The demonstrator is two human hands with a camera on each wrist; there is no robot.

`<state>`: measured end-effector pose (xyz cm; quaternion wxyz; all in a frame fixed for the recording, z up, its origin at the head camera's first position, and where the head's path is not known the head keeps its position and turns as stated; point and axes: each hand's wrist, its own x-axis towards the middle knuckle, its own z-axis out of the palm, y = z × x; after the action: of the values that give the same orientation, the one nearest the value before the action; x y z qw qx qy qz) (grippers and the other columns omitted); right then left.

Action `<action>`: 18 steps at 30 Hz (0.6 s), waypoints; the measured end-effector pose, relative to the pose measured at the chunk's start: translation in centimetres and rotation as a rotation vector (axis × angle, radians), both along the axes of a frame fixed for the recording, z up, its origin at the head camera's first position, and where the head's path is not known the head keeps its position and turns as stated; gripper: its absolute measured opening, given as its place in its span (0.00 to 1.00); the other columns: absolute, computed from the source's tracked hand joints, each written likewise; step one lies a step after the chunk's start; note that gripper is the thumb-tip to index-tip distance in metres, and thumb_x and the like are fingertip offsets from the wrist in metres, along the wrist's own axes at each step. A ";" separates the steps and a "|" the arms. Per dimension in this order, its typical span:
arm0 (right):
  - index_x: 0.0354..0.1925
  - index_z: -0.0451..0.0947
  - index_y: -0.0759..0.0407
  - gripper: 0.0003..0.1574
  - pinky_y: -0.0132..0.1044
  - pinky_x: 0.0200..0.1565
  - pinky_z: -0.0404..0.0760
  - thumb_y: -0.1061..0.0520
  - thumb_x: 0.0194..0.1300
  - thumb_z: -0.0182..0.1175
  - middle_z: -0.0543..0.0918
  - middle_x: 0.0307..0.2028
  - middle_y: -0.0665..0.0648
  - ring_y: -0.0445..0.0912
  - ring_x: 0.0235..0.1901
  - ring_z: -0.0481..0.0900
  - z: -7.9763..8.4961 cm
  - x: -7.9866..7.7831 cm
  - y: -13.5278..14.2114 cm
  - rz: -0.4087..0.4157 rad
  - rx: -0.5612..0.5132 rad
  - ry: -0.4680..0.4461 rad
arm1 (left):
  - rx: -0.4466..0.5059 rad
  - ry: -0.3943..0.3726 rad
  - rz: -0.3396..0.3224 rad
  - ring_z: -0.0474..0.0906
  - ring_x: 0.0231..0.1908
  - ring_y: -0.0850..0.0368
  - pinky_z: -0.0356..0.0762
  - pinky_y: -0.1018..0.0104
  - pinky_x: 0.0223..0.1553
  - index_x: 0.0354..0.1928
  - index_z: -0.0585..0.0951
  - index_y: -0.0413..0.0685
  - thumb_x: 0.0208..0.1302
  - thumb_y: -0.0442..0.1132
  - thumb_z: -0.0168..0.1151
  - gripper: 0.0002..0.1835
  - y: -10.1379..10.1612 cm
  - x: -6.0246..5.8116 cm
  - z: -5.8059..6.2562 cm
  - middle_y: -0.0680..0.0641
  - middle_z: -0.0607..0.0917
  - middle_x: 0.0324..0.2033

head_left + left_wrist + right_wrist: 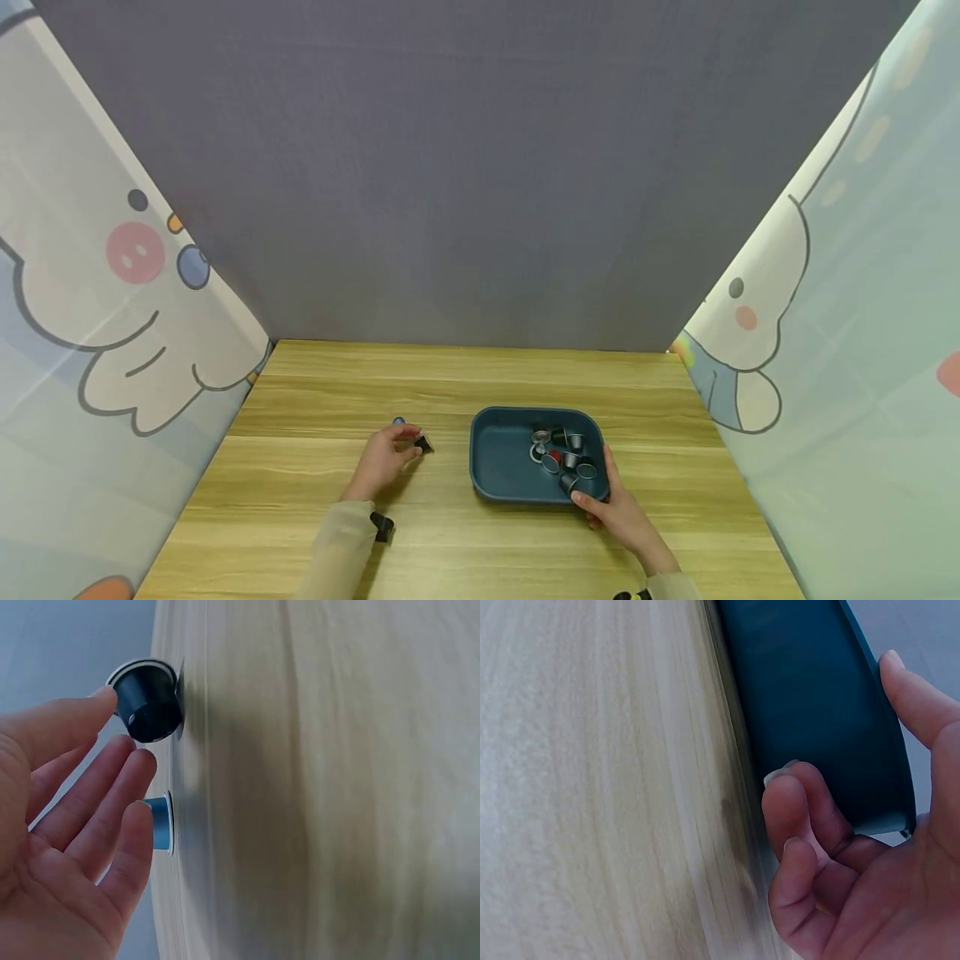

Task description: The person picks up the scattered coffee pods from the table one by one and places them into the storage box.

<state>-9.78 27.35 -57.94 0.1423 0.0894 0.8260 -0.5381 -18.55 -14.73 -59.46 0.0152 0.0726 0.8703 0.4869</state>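
Observation:
My left hand (386, 457) is on the left part of the table, its thumb and a finger bent at a black coffee capsule (148, 701). The thumb tip touches the capsule's side in the left wrist view; the finger behind it is partly hidden. Just beyond that hand, a blue coffee capsule (162, 823) rests on the tabletop, mostly covered in the head view. My right hand (618, 512) grips the near right corner of a dark blue tray (498, 458), thumb against the rim. Several coffee capsules (570, 460), mostly dark, one red, lie in the tray's right half.
Beneath everything is a wood-grain table (420, 550). A grey curtain (465, 183) stands along its far edge, and cartoon-printed sheets (847, 275) flank both sides. Bare tabletop separates the left hand from the tray.

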 end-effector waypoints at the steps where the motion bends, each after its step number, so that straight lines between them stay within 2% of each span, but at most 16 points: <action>1: 0.79 0.24 0.43 0.70 0.38 0.29 0.80 0.48 0.65 0.69 0.79 0.27 0.59 0.49 0.24 0.77 0.0 0.0 0.0 -0.002 -0.002 -0.001 | 0.002 -0.003 -0.003 0.82 0.47 0.45 0.81 0.51 0.47 0.52 0.84 0.40 0.60 0.30 0.71 0.17 0.1 -0.1 0.0 0.45 0.86 0.46; 8: 0.79 0.24 0.44 0.70 0.39 0.30 0.81 0.48 0.65 0.68 0.78 0.25 0.60 0.50 0.24 0.77 0.1 0.1 -0.1 0.000 -0.023 -0.006 | -0.041 0.014 -0.027 0.83 0.45 0.46 0.81 0.51 0.46 0.53 0.83 0.40 0.61 0.32 0.71 0.18 0.3 -0.3 -0.1 0.45 0.86 0.46; 18: 0.79 0.25 0.42 0.69 0.38 0.29 0.79 0.48 0.65 0.68 0.77 0.24 0.59 0.50 0.23 0.76 0.2 0.1 0.0 -0.002 -0.014 -0.003 | -0.043 0.010 -0.060 0.83 0.45 0.49 0.79 0.49 0.49 0.51 0.84 0.43 0.59 0.30 0.71 0.16 1.1 -0.5 -0.5 0.47 0.87 0.44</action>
<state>-9.69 27.34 -57.75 0.1437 0.0903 0.8218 -0.5439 -19.02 -13.64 -59.95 0.0270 0.1007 0.8782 0.4669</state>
